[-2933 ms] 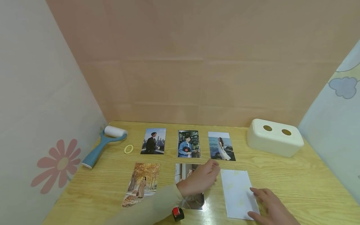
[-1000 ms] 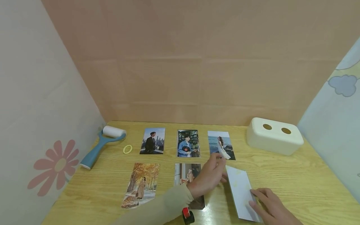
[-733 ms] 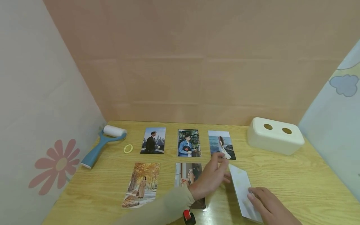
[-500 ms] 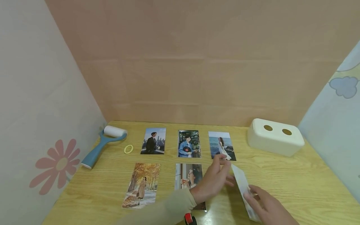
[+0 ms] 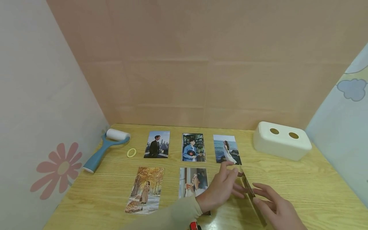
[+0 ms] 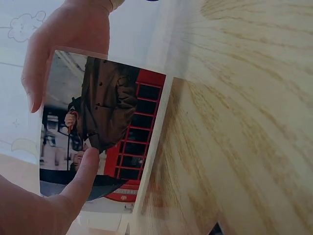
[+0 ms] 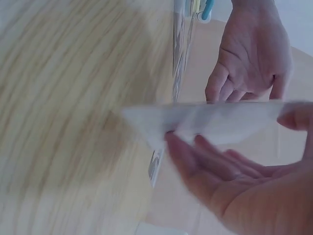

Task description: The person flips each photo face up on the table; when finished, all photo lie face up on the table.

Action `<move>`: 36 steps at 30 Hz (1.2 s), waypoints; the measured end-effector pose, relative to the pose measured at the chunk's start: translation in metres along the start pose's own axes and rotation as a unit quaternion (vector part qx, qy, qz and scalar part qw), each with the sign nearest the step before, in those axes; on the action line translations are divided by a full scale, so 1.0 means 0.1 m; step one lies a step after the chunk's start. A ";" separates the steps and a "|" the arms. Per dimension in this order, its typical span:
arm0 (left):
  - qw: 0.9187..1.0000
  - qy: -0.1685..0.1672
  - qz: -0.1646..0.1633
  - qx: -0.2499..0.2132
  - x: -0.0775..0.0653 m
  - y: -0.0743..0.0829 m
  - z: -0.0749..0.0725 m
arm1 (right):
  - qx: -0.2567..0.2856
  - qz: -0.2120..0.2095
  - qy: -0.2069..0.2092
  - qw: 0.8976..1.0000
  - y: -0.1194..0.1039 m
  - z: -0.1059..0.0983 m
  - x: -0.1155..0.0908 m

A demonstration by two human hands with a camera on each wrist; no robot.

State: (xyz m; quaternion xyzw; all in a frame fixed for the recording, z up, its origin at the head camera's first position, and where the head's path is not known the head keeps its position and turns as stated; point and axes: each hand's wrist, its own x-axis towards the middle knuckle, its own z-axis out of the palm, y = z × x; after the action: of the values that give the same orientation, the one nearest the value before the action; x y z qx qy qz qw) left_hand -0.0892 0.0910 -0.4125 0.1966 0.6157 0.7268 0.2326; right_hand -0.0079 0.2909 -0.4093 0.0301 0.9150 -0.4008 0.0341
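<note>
A photo (image 5: pixel 250 195) stands on its long edge on the table's right half, between my two hands. Its front, seen in the left wrist view, shows a person in a brown coat beside a red booth. The back (image 7: pixel 215 120) is white. My left hand (image 5: pixel 217 190) touches the picture side with a straight fingertip; its other fingers are partly hidden. From the white side my right hand (image 5: pixel 277 206) holds the photo, fingers on the back and thumb at an upper edge. Under my left forearm lies a photo of a person with a cup (image 5: pixel 193 182).
Photos of an autumn walk (image 5: pixel 146 190), a suited person (image 5: pixel 157 143), a person with a record (image 5: pixel 193 147) and a seaside scene (image 5: pixel 227 148) lie flat. A blue-handled lint roller (image 5: pixel 106 145) and yellow ring (image 5: pixel 131 153) lie left; a cream box (image 5: pixel 281 140) stands back right.
The photo has gone from lying white side up to standing on edge, its left side lifted. My left hand has moved right with it; my right hand has stayed close to its right edge.
</note>
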 end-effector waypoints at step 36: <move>0.995 0.032 0.003 0.096 -0.06 -0.04 -0.12 | 0.132 -0.072 0.163 0.975 0.21 0.06 0.05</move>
State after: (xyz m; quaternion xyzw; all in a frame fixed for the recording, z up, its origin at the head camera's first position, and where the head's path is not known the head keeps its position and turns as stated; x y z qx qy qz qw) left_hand -0.0907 0.0783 -0.4189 0.1966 0.6889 0.6711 0.1907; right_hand -0.0109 0.3005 -0.4292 0.0333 0.8469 -0.5096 -0.1482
